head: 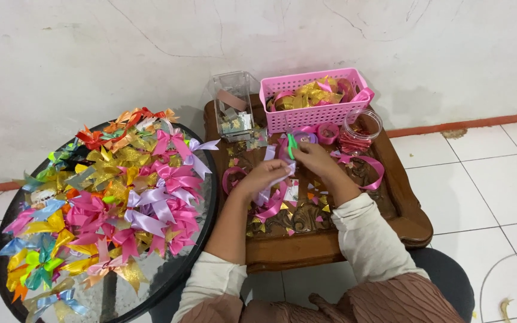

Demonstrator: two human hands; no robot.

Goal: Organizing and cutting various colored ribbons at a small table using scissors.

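Hands gripping ribbon, green scissors

carved wooden table, pink basket, ribbon scraps

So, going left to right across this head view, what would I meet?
Round glass table heaped with ribbon bows → clear plastic box → pink basket of ribbons → clear round jar → white tiled floor.

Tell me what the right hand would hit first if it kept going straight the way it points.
Probably the pink ribbon roll, just beyond the right hand; the pink basket stands behind it. Depth is hard to judge from above.
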